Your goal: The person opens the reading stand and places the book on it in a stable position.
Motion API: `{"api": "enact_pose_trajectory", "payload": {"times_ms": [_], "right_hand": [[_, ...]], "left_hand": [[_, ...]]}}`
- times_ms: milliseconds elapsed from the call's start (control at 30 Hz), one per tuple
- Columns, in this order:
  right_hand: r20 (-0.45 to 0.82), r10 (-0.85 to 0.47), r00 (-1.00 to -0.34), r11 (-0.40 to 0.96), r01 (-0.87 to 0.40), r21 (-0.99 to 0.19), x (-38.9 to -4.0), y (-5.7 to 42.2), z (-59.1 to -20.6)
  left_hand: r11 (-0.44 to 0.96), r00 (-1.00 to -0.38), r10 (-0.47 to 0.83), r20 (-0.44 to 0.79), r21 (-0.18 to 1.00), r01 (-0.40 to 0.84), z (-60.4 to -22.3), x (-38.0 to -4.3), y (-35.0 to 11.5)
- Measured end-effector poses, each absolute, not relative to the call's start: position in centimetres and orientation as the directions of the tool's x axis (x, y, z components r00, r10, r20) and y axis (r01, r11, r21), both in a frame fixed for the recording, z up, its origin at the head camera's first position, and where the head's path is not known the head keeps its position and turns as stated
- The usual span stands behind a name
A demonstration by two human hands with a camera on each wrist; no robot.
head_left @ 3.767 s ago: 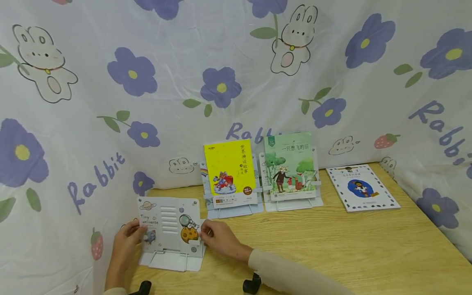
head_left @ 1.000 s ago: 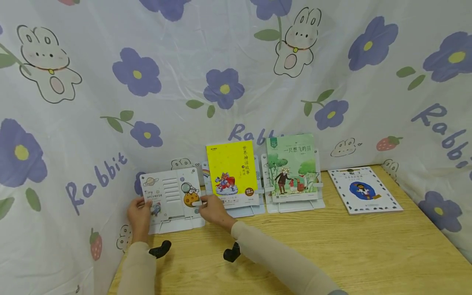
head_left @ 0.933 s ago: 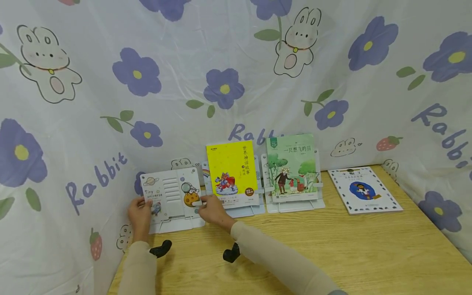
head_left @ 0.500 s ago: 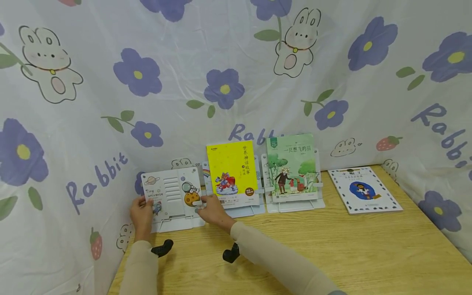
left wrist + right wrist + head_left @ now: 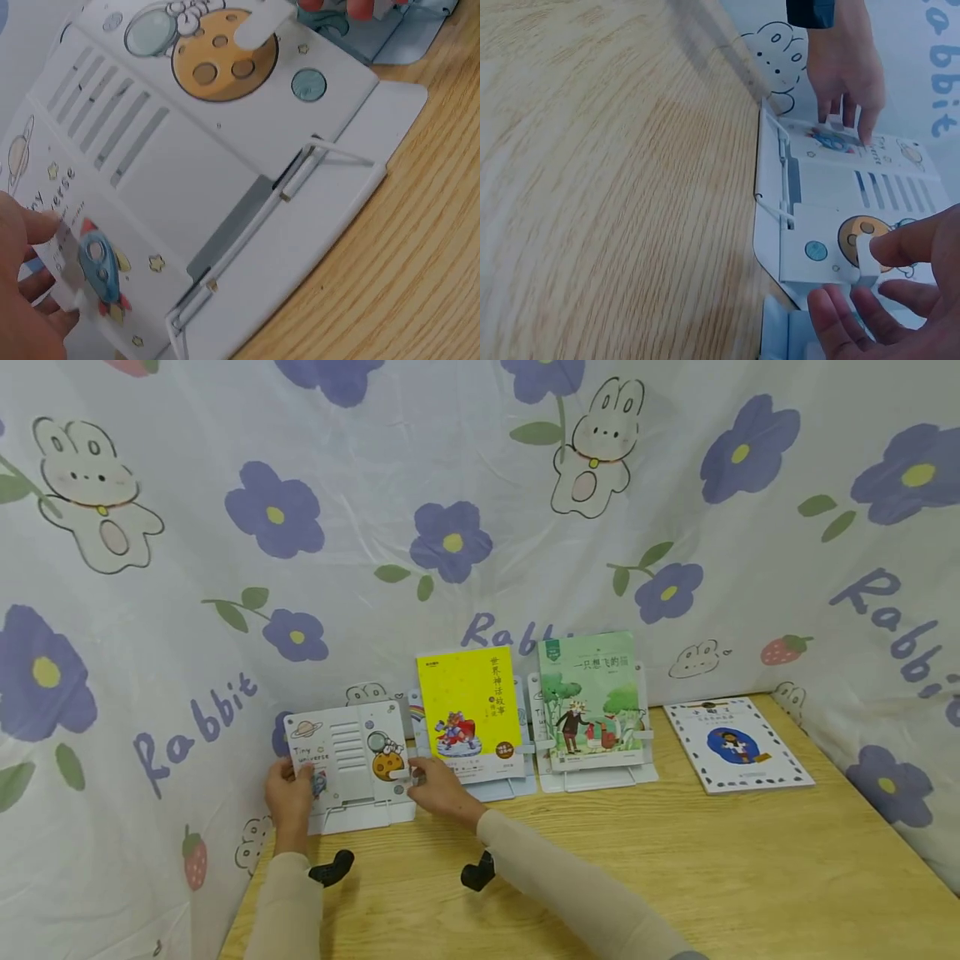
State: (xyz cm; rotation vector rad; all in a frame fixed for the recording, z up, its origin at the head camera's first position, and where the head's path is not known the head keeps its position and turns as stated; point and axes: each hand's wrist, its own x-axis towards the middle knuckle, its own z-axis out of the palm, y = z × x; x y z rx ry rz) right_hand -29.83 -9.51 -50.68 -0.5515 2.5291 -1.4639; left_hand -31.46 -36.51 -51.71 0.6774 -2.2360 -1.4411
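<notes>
A white metal book stand [image 5: 348, 747] printed with "Tiny universe", a planet and an astronaut stands upright at the back left of the table, close to the wall cloth. My left hand [image 5: 288, 797] grips its left edge, thumb in front and fingers behind, as the left wrist view shows. At the opposite edge my right hand [image 5: 442, 789] pinches the stand by its small white page clip [image 5: 866, 259], the thumb lying on the clip. The wire support [image 5: 300, 180] folds out over the base plate. No book rests on this stand.
Just right of it, a yellow book [image 5: 472, 710] leans on a second stand. A green book [image 5: 592, 702] sits on another stand beyond. A white book with a blue oval [image 5: 738, 747] lies flat at the back right of the wooden table [image 5: 675, 868]. Patterned cloth [image 5: 360, 602] hangs behind.
Both hands have moved the white book stand back from nearer the front to beside the yellow book's stand. Over the last second, the stand and hands have hardly shifted.
</notes>
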Motion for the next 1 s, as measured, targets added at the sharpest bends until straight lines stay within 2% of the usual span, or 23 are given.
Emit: {"api": "enact_pose_trajectory", "payload": {"times_ms": [300,533,700,1000], "right_hand": [[0.071,-0.402,-0.913,0.402,-0.246,-0.882,-29.9,-7.5,-50.4],[0.067,-0.406,-0.912,0.316,-0.209,-0.925,-29.6,-4.9,-50.2],[0.077,-0.418,-0.905,0.261,-0.200,-0.944,-29.5,-2.9,-49.7],[0.085,-0.429,-0.899,0.241,-0.204,-0.949,-28.8,0.7,-48.3]], "left_hand": [[0.393,-0.745,-0.646,0.166,0.909,-0.138,-49.7,-31.0,-35.2],[0.449,-0.731,-0.608,0.309,0.893,0.004,-48.2,-30.8,-32.5],[0.481,-0.761,-0.540,0.359,0.874,0.071,-47.5,-30.1,-30.1],[0.428,-0.857,-0.423,0.295,0.899,0.098,-46.7,-29.0,-25.4]]}}
